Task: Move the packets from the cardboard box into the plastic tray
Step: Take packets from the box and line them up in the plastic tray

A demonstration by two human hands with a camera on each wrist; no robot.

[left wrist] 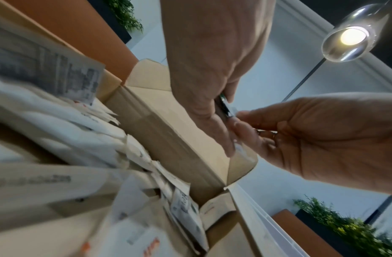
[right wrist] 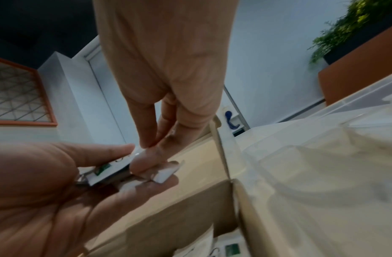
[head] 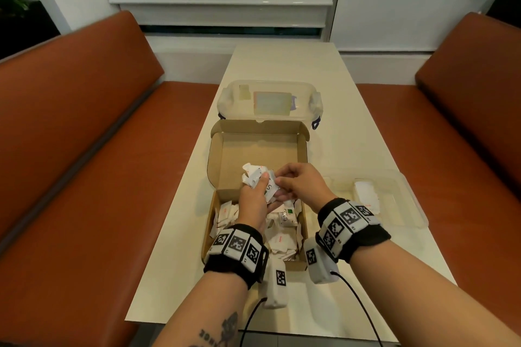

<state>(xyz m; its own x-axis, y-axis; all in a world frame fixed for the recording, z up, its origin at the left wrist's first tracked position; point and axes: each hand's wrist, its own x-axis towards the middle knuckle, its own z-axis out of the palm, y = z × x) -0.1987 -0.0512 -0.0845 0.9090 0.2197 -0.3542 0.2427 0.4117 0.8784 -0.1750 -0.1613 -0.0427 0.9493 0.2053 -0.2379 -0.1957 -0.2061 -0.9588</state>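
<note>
The left hand (head: 255, 200) hangs over the cardboard box (head: 225, 155) with thumb and fingers curled round a fanned bunch of packets (head: 258, 177), and the risk starts there; the bunch is loose and splayed, so a slackened thumb would likely let the outer packets slide off and drop back among the loose packets (head: 277, 239) in the box, or onto the table (head: 324, 110) if the hand is already travelling; just to its right, the right hand (head: 300, 183) meets the bunch with its fingertips pinching the edge of one packet, and a pull from that side could drag neighbours out with it or tear the thin paper; further right stands the plastic tray (head: 406, 200), well apart from the box's near wall, so the carry across the gap is where a dropped packet would land outside both; the tray's shallow rim might also let a tossed handful skid over. Counted: one cardboard box, lid open; one plastic tray, holding one small stack of white packets (head: 365, 196) whose number I cannot tell; one clear lidded container (head: 228, 98) beyond the box; two hands, both busy; the packets in hand look like several, and those in the box are too heaped to count, though plainly many remain.
</note>
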